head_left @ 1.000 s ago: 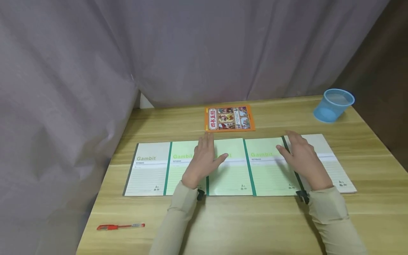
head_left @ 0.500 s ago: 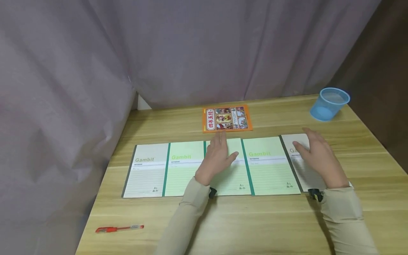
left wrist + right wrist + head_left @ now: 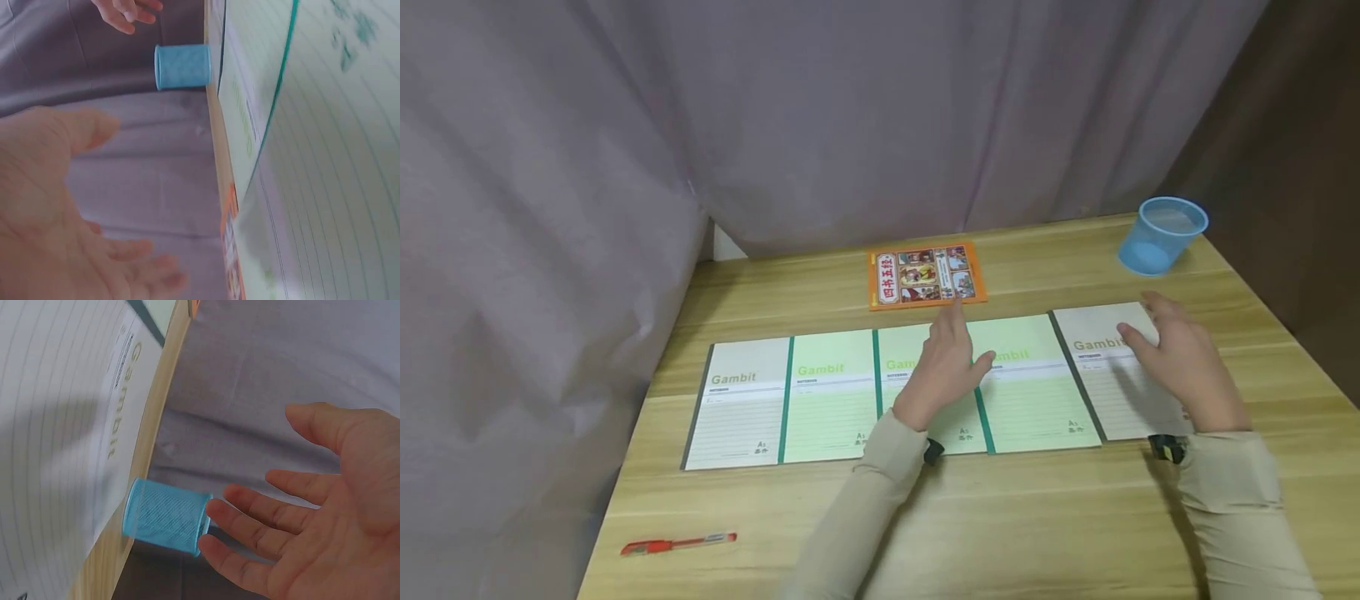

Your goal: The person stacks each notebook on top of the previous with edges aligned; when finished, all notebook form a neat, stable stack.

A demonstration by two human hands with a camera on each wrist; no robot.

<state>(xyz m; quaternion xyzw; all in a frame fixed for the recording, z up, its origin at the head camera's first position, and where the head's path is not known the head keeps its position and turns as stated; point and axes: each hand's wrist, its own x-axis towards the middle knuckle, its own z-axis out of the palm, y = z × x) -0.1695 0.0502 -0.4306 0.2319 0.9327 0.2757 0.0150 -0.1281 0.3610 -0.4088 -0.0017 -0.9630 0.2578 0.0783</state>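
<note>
Several Gambit notebooks lie side by side in a row across the table. The outer two, a white left notebook (image 3: 733,408) and a white right notebook (image 3: 1112,383), have dark spines; pale green notebooks (image 3: 831,400) with green spines lie between them. My left hand (image 3: 942,367) hovers over the middle green ones, its fingers extended and thumb apart, holding nothing. Over the right white notebook is my right hand (image 3: 1187,362), also holding nothing, its fingers loosely bent. In the right wrist view, the right hand (image 3: 312,506) is clear of the paper with its palm showing.
An orange illustrated booklet (image 3: 927,276) lies behind the row. At the back right stands a blue mesh pen holder (image 3: 1161,237). A red pen (image 3: 677,544) lies at the front left. A grey curtain (image 3: 850,125) hangs along the table's back edge.
Both hands have moved to the right above the row, the left from the second and third notebooks to the third and fourth. The head view has shifted slightly; the notebooks keep their arrangement.
</note>
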